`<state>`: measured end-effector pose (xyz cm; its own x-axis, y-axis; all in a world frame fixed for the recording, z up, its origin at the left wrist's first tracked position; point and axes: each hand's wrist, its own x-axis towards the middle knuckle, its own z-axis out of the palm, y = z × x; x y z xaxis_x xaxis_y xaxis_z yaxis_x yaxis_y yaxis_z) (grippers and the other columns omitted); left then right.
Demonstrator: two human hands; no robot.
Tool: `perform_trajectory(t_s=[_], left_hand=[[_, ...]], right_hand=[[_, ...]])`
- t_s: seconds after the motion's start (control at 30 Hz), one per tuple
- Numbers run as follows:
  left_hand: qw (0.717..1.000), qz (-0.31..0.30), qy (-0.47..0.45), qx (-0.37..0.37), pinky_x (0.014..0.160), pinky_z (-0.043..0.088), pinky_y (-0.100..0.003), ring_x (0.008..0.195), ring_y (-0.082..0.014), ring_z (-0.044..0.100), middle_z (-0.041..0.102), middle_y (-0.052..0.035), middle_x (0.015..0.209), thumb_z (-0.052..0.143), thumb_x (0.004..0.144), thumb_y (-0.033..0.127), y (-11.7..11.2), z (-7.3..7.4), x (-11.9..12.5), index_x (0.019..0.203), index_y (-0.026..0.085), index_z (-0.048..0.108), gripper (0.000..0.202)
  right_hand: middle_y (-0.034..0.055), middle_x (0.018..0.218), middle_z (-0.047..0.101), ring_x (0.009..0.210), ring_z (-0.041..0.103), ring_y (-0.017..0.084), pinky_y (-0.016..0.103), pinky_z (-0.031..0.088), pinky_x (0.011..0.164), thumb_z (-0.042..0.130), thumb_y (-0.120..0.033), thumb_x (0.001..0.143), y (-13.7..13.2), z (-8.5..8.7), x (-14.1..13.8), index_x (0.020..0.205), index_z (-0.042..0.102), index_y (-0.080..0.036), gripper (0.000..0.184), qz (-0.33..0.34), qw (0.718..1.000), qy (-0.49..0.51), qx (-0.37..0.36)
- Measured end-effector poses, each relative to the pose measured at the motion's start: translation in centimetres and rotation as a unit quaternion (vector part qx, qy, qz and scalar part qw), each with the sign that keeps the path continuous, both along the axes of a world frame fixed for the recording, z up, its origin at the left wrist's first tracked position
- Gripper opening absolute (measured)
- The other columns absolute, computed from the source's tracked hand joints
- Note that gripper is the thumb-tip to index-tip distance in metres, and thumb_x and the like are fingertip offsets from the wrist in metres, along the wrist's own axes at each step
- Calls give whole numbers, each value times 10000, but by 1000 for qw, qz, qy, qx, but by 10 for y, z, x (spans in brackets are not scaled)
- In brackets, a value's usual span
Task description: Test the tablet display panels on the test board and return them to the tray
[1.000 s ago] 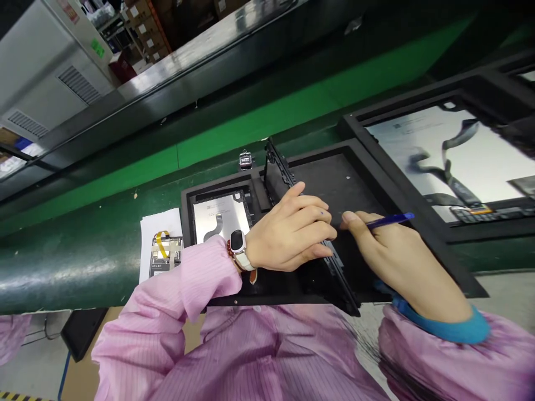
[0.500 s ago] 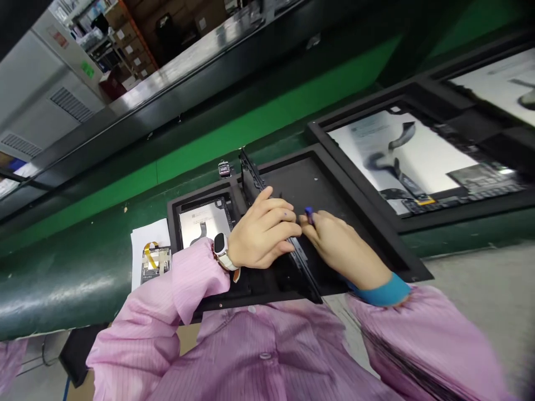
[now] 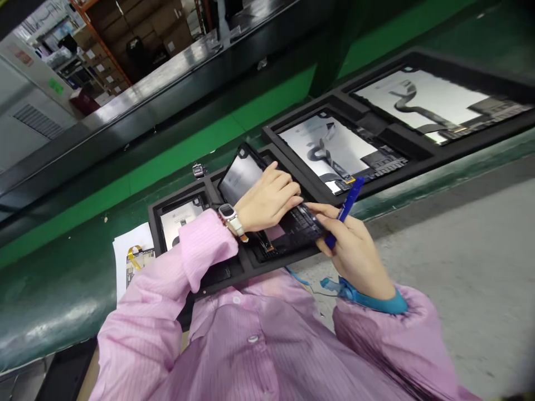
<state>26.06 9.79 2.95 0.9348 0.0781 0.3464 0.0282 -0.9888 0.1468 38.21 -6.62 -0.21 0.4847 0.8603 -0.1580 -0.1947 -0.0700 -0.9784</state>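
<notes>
A thin tablet-like unit (image 3: 242,179) with a silvery inner face and a black frame is tilted up over a black foam tray (image 3: 246,273). My left hand (image 3: 267,199) grips its right edge, fingers bent over the rim; the palm hides part of the unit. At the unit's near right corner, my right hand (image 3: 355,250) touches the edge with thumb and fingers. The same hand holds a slim blue pen-like tool (image 3: 351,200), which slants up between the thumb and forefinger.
Several similar opened units sit in foam trays, one at the left (image 3: 178,220) and others at the right (image 3: 330,150). White paper (image 3: 121,262) bears a small board with a yellow flex cable (image 3: 132,257). A small metallic part (image 3: 199,170) lies on the green bench (image 3: 62,284).
The unit has tipped from nearly edge-on so that its silvery face shows. My right hand has come to its near corner, and the blue tool shows more. The view has shifted right.
</notes>
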Motion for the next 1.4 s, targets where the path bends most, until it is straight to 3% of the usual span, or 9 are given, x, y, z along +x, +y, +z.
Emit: perform_trajectory(t_s=[0.13,0.27,0.4,0.53,0.63,0.77,0.9,1.13,1.4], left_hand=[[994,-26,110,1,1141,421,-534,1020,-277,610,660,-145,983,248,1085,442,5,-19,40,1019,106,665,540],[992,-35,114,-36,1083,470,-466,1162,-292,603,642,-216,1236,284,1084,412,13,-15,41,1286,47,597,521],[997,47,34,-53,1158,419,-447,1319,-265,547,592,-172,1412,292,1084,371,24,27,-24,1411,134,524,465],[948,306,-16,-84,1107,474,-439,1233,-248,604,667,-124,1286,345,1064,342,25,55,-127,1271,172,605,374],[882,451,41,-132,1053,516,-481,1130,-279,642,685,-125,1176,460,991,367,21,41,-190,1180,166,640,329],[843,488,122,-190,1036,522,-519,1093,-299,633,663,-140,1142,543,944,447,13,6,-224,1148,169,653,362],[847,475,142,-194,1064,493,-536,1157,-322,604,635,-129,1165,642,897,542,-1,-4,-223,1211,200,636,465],[823,532,-21,-198,1028,522,-461,1105,-273,659,668,-118,1190,511,985,524,-39,9,-268,1220,206,635,414],[720,670,-110,-141,1128,449,-554,1345,-348,514,535,-182,1392,571,962,495,-118,-39,-362,1369,200,531,504]], right_hand=[[-35,610,509,409,317,68,213,224,351,682,-529,825,-9,-12,13,1090,720,-155,460,1,998,-29,-50],[104,923,739,800,696,247,337,556,652,663,-348,827,-4,-19,27,1194,717,-155,418,35,959,-243,-139],[203,1162,735,1122,695,386,495,556,927,499,-276,924,0,-9,21,1321,673,-98,470,89,876,-416,-227],[227,1306,674,1138,677,416,542,546,926,389,-310,984,-7,7,4,1372,626,-59,520,79,824,-517,-218],[220,1270,687,1119,671,417,542,550,876,397,-434,974,-15,28,1,1300,650,-79,543,34,824,-542,-161],[139,954,730,753,682,289,422,509,650,470,-480,892,-3,72,6,1162,631,-172,441,102,850,-508,-92],[128,921,656,757,616,262,394,441,648,392,-271,884,67,94,-1,1051,614,-186,292,173,779,-603,-8],[195,1174,635,1164,563,337,535,415,1025,463,-64,864,246,24,-5,1252,684,-97,448,232,713,-660,-53],[179,1252,662,1192,609,281,439,458,1098,385,-85,914,262,-16,15,1196,733,-74,448,341,714,-610,-43]])
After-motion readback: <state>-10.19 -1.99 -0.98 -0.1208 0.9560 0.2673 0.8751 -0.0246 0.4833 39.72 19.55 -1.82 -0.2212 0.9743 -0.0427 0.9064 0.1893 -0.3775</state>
